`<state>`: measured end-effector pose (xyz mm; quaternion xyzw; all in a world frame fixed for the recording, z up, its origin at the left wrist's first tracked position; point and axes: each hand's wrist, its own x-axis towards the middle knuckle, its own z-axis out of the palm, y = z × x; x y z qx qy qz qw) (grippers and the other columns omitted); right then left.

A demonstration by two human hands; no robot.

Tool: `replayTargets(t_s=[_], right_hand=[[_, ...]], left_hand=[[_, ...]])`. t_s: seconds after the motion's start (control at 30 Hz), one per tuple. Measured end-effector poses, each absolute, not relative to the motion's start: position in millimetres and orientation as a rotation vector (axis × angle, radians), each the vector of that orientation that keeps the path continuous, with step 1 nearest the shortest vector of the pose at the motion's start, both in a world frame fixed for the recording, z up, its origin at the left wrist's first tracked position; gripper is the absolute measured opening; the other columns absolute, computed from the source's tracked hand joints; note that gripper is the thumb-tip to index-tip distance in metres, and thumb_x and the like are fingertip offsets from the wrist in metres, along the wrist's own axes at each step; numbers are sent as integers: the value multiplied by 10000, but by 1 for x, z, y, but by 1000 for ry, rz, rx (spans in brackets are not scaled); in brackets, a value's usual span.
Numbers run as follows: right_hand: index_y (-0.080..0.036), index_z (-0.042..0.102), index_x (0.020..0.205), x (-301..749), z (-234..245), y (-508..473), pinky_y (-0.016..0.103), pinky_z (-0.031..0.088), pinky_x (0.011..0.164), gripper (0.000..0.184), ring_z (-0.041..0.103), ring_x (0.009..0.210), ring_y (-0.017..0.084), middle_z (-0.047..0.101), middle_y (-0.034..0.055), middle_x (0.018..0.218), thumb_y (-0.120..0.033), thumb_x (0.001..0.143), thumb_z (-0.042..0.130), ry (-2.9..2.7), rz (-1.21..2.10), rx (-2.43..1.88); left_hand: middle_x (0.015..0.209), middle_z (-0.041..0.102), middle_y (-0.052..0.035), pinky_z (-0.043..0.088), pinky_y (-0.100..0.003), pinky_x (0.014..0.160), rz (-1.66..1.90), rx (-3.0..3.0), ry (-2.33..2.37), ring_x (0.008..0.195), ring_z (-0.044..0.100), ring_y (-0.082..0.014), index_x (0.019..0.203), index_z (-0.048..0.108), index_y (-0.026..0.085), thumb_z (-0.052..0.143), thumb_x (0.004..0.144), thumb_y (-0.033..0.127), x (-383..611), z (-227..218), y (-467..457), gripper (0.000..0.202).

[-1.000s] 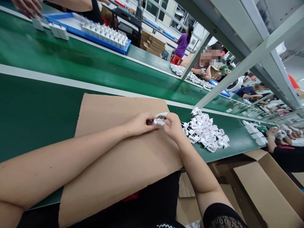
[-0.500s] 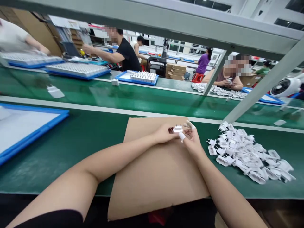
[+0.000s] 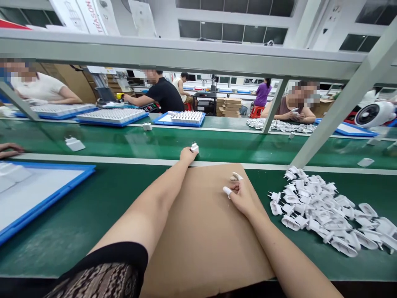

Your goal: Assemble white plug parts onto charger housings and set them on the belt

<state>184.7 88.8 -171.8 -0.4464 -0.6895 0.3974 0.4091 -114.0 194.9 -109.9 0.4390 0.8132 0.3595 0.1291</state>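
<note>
My left hand (image 3: pixel 187 155) reaches past the far edge of the cardboard sheet (image 3: pixel 211 231), its fingers round a white plug adapter (image 3: pixel 194 147) with the pins pointing up. The adapter is over the green strip beyond the white line; whether it touches the surface I cannot tell. Above the cardboard, my right hand (image 3: pixel 240 194) holds nothing, thumb and forefinger apart, with white finger covers on the tips. To the right of that hand lies a loose heap of white plug housings (image 3: pixel 322 207), some showing metal pins.
At left, a blue-rimmed tray (image 3: pixel 62 167) holds white pieces; another person's hand (image 3: pixel 10 150) is behind it. A single white adapter (image 3: pixel 74 143) lies on the strip. A slanted metal post (image 3: pixel 338 99) rises at right. Co-workers sit across the line behind filled trays (image 3: pixel 111 116).
My left hand has moved forward and left with the adapter, away from my right hand. My right hand has come off the adapter and sits slightly lower. The view has tilted up.
</note>
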Motion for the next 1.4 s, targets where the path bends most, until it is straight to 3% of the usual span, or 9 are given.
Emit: replayTargets(t_s=[0.07,0.17,0.23,0.33,0.47,0.63,0.77,0.93,1.4], right_hand=[[-236,512,1438,184,-169,88,431,579,865,710,632,917,202,590,142,1329,-478,820,765,-1722,1023,-1140],[-226,573,1351,181,-162,86,411,577,835,640,645,902,196,574,162,1390,-510,811,766,-1668,1057,-1092],[-217,600,1331,181,-156,85,397,575,814,630,648,876,194,629,148,1315,-546,818,759,-1592,1108,-1039],[-208,684,1208,182,-147,80,373,567,777,569,653,814,200,720,85,1040,-626,824,728,-1446,1320,-995],[-224,719,966,184,-138,71,365,569,729,521,706,836,252,742,69,868,-715,792,716,-1376,1784,-881],[-233,688,893,184,-132,69,399,606,809,704,744,977,291,759,95,891,-920,789,574,-1338,1943,-822],[-247,644,833,185,-133,71,383,610,796,605,741,1018,291,757,81,888,-851,792,660,-1292,1939,-895],[-247,665,870,185,-134,69,359,607,745,520,738,1029,290,765,68,928,-752,775,750,-1274,1916,-910],[-202,741,1013,184,-132,67,310,552,737,550,730,1006,264,793,81,992,-665,737,850,-1274,1918,-913]], left_hand=[[1462,515,-304,400,-507,1095,1092,1228,2450,1391,463,-451,1306,593,95,848,789,352,-105,-106,188,631],[1619,349,-261,299,-519,1215,1195,1339,2465,1508,339,-405,1476,466,137,771,876,386,-78,-106,161,717],[1610,396,-209,287,-489,1247,1301,1694,2258,1517,353,-347,1493,459,184,703,927,374,-50,-114,131,645],[1546,494,-176,328,-527,1243,1362,2373,1559,1467,434,-345,1460,509,235,662,943,430,-6,-135,78,574],[1465,554,-197,433,-511,1174,1339,2605,1193,1360,542,-347,1531,455,214,631,927,424,20,-155,41,662],[1263,638,-189,509,-486,1056,1458,2566,1212,1213,604,-321,1260,634,183,610,944,393,7,-154,46,380],[1116,696,-152,526,-417,907,1238,2775,1038,1071,637,-280,939,699,201,589,971,379,3,-147,49,212],[949,739,-91,460,-438,960,997,3026,682,992,655,-254,783,675,210,582,984,372,9,-148,49,275],[1011,761,-63,322,-468,1076,802,2960,766,1062,622,-253,861,702,197,621,984,347,10,-150,45,210]])
